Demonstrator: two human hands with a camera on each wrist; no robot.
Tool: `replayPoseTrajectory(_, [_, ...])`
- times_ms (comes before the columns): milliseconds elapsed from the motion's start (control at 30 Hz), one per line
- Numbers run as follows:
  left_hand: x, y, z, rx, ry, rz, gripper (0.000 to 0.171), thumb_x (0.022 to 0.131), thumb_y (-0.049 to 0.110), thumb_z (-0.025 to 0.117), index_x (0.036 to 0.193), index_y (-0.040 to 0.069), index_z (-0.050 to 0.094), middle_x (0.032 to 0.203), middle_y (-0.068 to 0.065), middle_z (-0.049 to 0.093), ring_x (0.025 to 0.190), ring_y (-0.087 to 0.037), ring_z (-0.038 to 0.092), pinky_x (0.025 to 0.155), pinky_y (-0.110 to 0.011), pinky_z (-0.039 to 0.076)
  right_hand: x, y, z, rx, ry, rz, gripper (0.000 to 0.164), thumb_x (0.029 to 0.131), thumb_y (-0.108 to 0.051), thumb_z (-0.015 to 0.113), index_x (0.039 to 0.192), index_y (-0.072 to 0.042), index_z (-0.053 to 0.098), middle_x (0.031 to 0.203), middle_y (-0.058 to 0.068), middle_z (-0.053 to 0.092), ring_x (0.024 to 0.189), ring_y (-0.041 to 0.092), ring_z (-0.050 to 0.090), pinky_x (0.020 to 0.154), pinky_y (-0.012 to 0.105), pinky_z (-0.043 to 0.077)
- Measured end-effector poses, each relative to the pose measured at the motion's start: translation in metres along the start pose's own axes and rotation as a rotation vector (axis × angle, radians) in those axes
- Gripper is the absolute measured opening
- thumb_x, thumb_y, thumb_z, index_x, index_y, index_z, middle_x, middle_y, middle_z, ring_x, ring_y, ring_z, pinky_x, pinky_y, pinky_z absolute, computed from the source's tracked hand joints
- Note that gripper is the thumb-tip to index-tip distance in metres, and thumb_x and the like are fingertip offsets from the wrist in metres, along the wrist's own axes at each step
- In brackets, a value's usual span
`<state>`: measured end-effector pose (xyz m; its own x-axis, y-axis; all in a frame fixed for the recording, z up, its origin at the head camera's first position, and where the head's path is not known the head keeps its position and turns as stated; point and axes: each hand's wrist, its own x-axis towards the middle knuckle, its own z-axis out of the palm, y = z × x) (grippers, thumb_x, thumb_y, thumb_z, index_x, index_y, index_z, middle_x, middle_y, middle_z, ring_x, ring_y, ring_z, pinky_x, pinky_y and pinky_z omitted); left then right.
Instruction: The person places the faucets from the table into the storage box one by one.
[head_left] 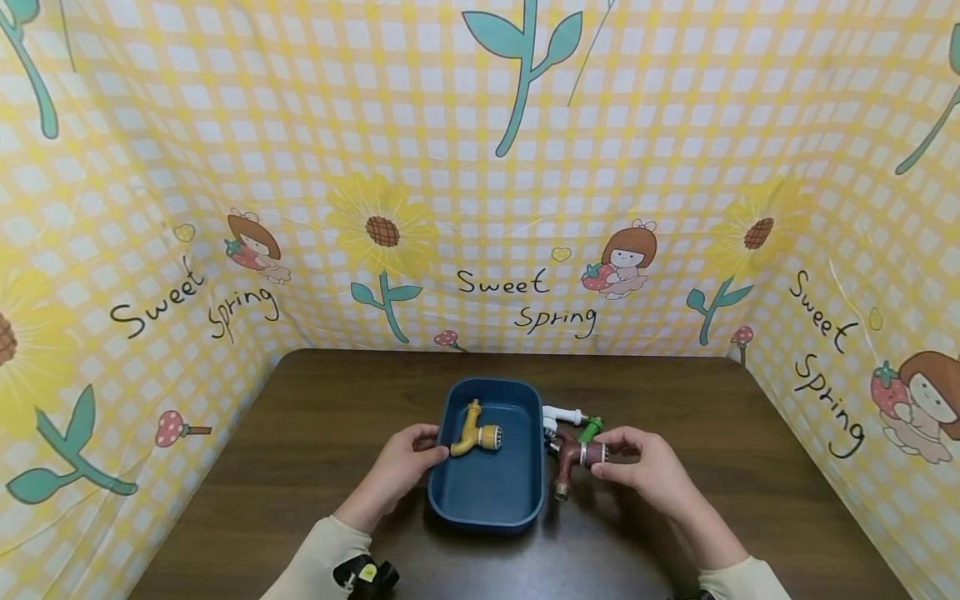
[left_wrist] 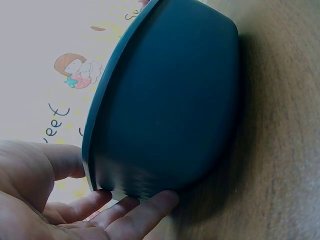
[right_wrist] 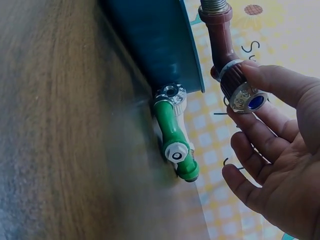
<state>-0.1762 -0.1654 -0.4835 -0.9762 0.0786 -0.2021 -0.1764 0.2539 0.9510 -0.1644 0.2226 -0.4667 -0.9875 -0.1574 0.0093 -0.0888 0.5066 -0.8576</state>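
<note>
Well, from the head, the right hand [head_left: 651, 467] pinches the brown tap [head_left: 568, 463], its long part crosswise, the blue tub [head_left: 487, 492] just left. Left wrist: the left hand [left_wrist: 37, 197] grips the tub. Right wrist: the green tap [right_wrist: 171, 126] seems to lie below that right hand.

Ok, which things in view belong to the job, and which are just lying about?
Part of the job:
blue tray, gripped by the left hand
brown tap, held in the right hand
yellow tap, in the tray
green tap and white tap, probably

Background:
table
patterned cloth
black wrist device
</note>
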Motion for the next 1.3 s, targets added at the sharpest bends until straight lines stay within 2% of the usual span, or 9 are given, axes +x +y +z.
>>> replayPoseTrajectory(167, [0.002, -0.002, 0.000, 0.010, 0.004, 0.001, 0.042, 0.099, 0.009, 0.066, 0.137, -0.004, 0.056, 0.122, -0.019, 0.066, 0.099, -0.028, 0.069, 0.074, -0.044, 0.063, 0.001, -0.003, 0.000, -0.004, 0.007, -0.012, 0.036, 0.079, -0.030, 0.089, 0.109, -0.018, 0.074, 0.106, 0.004, 0.072, 0.103, 0.024, 0.066, 0.084, 0.036, 0.052])
replayPoseTrajectory(500, [0.001, 0.000, -0.002, -0.003, -0.009, -0.005, 0.042, 0.099, 0.010, 0.066, 0.137, -0.004, 0.056, 0.122, -0.020, 0.065, 0.098, -0.027, 0.069, 0.074, -0.041, 0.063, 0.005, -0.011, 0.002, -0.018, 0.024, -0.025, 0.035, 0.077, -0.030, 0.090, 0.106, -0.019, 0.075, 0.104, 0.003, 0.072, 0.105, 0.034, 0.065, 0.083, 0.037, 0.052])
replayPoseTrajectory(833, [0.002, -0.003, -0.002, -0.006, -0.002, 0.001, 0.042, 0.099, 0.009, 0.067, 0.137, -0.005, 0.056, 0.122, -0.020, 0.066, 0.097, -0.028, 0.070, 0.073, -0.044, 0.063, 0.009, -0.019, 0.004, -0.010, 0.025, -0.044, 0.036, 0.077, -0.031, 0.091, 0.107, -0.020, 0.075, 0.106, 0.004, 0.073, 0.108, 0.036, 0.065, 0.080, 0.036, 0.054])
replayPoseTrajectory(1300, [0.003, 0.000, -0.002, -0.002, -0.017, -0.013, 0.042, 0.100, 0.010, 0.065, 0.138, -0.004, 0.055, 0.123, -0.021, 0.065, 0.099, -0.027, 0.070, 0.075, -0.040, 0.063, 0.017, -0.033, 0.010, 0.001, -0.001, -0.061, 0.037, 0.078, -0.032, 0.090, 0.109, -0.019, 0.075, 0.106, 0.002, 0.074, 0.103, 0.027, 0.066, 0.079, 0.036, 0.054])
